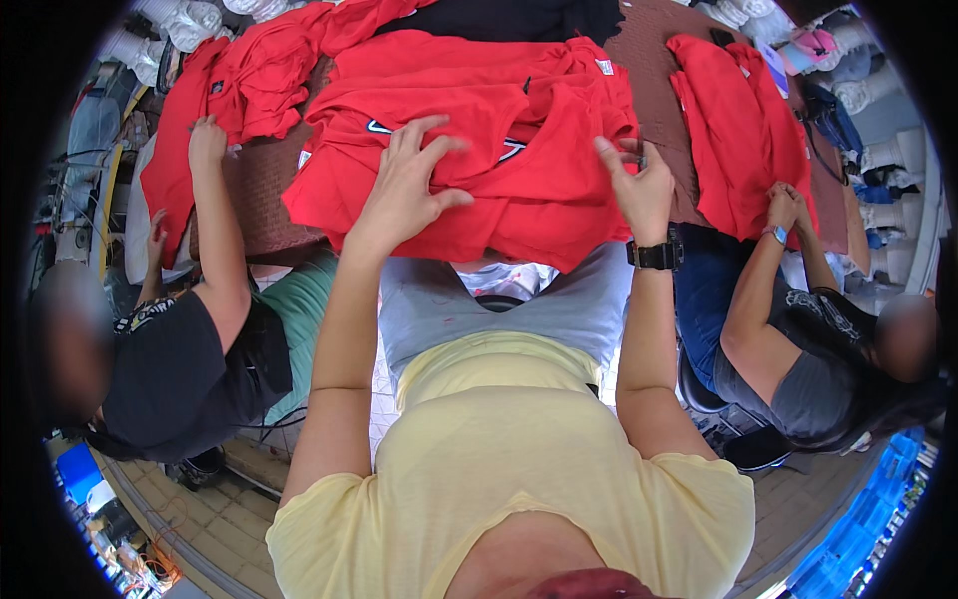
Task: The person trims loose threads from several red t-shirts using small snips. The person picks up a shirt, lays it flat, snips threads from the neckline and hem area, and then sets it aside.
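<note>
A stack of red shirts (559, 210) lies in front of me, its near edge hanging over the table edge. White tags show on the cloth, and dark-and-white trim peeks out between folds. Over the left part of the stack, my left hand (411, 185) is open, fingers spread and curved, holding nothing. My right hand (639, 185), with a black watch on the wrist, is at the stack's right edge. Its thumb stands apart from the bent fingers, and a small dark band shows at one finger. Nothing visible is gripped there, though the fingertips are partly hidden.
On the brown table (269, 200), a person at left handles a red garment (264, 85). Another person at right holds the edge of a red garment (738, 130). Black cloth (509, 18) lies behind my stack. White wrapped thread cones (893, 150) line the right side.
</note>
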A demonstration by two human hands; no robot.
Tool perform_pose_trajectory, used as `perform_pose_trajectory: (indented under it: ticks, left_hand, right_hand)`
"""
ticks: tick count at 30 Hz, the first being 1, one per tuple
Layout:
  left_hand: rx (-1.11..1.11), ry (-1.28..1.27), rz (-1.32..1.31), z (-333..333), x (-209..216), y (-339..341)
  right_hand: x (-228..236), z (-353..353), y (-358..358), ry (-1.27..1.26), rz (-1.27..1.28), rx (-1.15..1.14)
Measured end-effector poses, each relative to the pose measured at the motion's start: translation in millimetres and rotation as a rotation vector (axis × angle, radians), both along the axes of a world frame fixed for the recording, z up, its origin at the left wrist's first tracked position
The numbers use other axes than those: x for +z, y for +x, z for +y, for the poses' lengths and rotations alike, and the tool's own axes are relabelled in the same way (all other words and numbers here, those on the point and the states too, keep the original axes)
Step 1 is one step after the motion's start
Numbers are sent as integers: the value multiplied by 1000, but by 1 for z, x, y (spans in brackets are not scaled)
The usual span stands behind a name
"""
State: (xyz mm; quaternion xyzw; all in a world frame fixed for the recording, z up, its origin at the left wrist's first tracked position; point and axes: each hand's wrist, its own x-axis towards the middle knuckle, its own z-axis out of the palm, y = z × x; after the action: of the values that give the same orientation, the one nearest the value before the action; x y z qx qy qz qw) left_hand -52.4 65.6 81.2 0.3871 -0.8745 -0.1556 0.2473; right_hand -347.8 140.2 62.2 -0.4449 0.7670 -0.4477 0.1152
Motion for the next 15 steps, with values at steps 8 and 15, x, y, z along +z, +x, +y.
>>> perform_pose_trajectory:
  ticks: [8,15]
  left_hand:
    - [634,-184,1013,-16,17,84]
    - [750,-475,216,4,49,126]
  right_hand:
    - [13,53,-2,77,-337,741]
    - [28,57,-10,-56,-275,522]
